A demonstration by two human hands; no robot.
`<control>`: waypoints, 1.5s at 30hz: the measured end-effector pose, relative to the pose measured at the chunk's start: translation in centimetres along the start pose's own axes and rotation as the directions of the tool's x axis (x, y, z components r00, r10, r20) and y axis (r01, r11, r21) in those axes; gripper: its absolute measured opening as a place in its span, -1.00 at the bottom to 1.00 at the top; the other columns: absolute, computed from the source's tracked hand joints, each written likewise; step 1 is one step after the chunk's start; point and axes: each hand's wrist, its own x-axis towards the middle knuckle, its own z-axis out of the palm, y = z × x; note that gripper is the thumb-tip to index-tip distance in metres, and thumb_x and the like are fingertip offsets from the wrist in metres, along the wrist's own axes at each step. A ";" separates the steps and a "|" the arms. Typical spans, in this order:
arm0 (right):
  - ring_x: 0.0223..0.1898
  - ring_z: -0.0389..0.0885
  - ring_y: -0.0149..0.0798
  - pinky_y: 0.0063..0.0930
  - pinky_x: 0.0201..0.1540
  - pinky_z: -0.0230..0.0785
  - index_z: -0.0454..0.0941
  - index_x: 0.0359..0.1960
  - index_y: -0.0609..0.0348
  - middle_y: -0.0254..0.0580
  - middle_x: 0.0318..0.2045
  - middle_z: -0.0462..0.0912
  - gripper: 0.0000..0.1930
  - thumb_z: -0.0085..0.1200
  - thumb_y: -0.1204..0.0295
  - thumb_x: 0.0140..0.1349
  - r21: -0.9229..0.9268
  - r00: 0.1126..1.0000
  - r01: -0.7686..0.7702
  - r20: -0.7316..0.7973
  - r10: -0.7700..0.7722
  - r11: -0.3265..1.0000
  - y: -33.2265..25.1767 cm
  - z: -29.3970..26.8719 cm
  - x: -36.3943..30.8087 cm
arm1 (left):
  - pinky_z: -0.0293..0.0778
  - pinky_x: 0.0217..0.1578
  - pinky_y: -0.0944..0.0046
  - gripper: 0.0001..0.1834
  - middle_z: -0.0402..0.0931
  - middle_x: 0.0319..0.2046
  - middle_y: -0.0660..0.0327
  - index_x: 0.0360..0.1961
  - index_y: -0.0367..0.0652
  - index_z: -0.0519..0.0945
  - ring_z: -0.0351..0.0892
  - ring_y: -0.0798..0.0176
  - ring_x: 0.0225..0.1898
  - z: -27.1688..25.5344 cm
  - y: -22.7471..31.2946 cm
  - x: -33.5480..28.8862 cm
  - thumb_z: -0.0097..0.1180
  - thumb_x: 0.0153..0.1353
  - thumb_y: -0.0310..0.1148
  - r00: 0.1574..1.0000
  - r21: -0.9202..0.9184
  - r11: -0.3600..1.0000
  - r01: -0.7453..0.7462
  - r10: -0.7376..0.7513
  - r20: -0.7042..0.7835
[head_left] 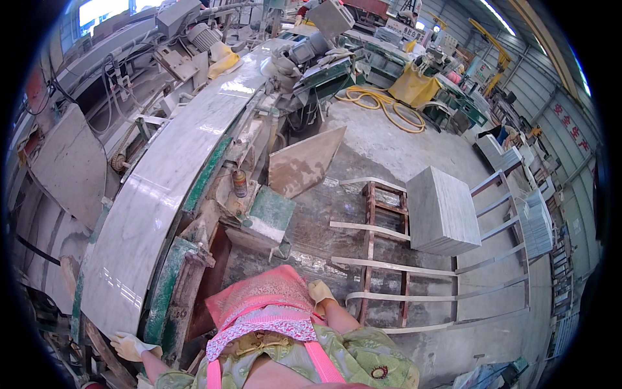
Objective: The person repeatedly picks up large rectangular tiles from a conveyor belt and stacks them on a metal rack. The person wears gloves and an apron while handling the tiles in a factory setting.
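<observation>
A long, glossy, white-grey marble slab [139,240] lies on the conveyor bed of a machine at my left, light reflecting off its wet-looking face. At its near end, my left hand [127,347] in a pale glove is open, fingers stretched out at the slab's lower edge; whether it touches is hard to make out. My right hand [319,292], gloved in cream, hangs beside the pink apron [259,295] I wear. Its fingers are mostly hidden, and nothing is visible in it.
Green machine edging [165,292] runs along the slab. A spray can [240,183] stands on the frame; a tan stone panel [304,162] leans behind. To the right, stacked marble tiles [444,211] sit on a rack with pale slats [395,266]. A yellow hose [382,107] coils farther off.
</observation>
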 end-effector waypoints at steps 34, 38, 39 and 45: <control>-0.21 0.59 0.24 -0.06 -0.15 0.40 0.61 -0.41 0.31 0.31 -0.36 0.58 -0.64 -0.17 0.27 0.07 -0.025 0.995 -0.067 0.069 0.069 0.997 -3.1 -1.4 -0.6 | 0.45 -0.33 0.16 -0.59 0.53 -0.26 0.18 0.04 -0.05 0.49 0.61 0.17 -0.34 1.8 -1.9 -0.6 -0.29 0.37 -0.10 0.998 0.094 0.993 0.065 -0.062 -0.030; -0.17 0.58 0.24 -0.06 -0.11 0.39 0.61 -0.39 0.31 0.31 -0.31 0.58 -0.64 -0.17 0.27 0.08 -0.044 0.998 -0.041 0.053 0.043 0.998 -3.8 -1.7 -0.8 | 0.46 -0.30 0.16 -0.56 0.54 -0.23 0.17 0.06 -0.05 0.48 0.61 0.18 -0.31 1.6 -2.1 -0.6 -0.32 0.38 -0.09 0.997 0.113 0.991 0.075 -0.076 0.007; -0.17 0.59 0.22 -0.07 -0.11 0.41 0.62 -0.37 0.28 0.29 -0.31 0.59 -0.65 -0.15 0.27 0.08 -0.053 0.997 -0.048 0.061 0.051 0.997 -3.8 -1.6 -0.7 | 0.46 -0.29 0.16 -0.56 0.54 -0.23 0.17 0.07 -0.06 0.48 0.61 0.18 -0.30 1.5 -2.2 -0.7 -0.33 0.38 -0.08 0.997 0.116 0.990 0.077 -0.080 0.022; -0.16 0.59 0.20 -0.09 -0.11 0.42 0.63 -0.34 0.24 0.28 -0.30 0.59 -0.66 -0.13 0.27 0.09 -0.063 0.990 -0.072 0.116 0.079 0.995 -2.6 -1.3 -0.1 | 0.47 -0.25 0.17 -0.55 0.54 -0.20 0.19 0.08 -0.06 0.46 0.61 0.16 -0.26 0.8 -2.3 -0.7 -0.35 0.39 -0.08 0.996 0.111 0.992 0.065 -0.071 0.050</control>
